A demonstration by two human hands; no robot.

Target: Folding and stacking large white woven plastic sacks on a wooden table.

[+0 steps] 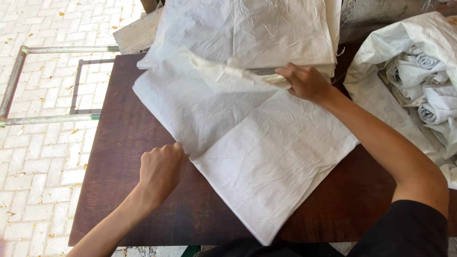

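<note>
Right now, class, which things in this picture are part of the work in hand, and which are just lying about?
In use:
- white sack, flat on the table
- left hand, gripping its near edge
- right hand, pinching a lifted layer at its far edge

Lying about:
- stack of sacks behind
- bag of rolled sacks at right
- metal frame on the paving

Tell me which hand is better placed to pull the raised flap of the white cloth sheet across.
Probably the right hand: its grip already pinches the lifted flap. The left hand is fisted at the white cloth sheet's near edge.
</note>
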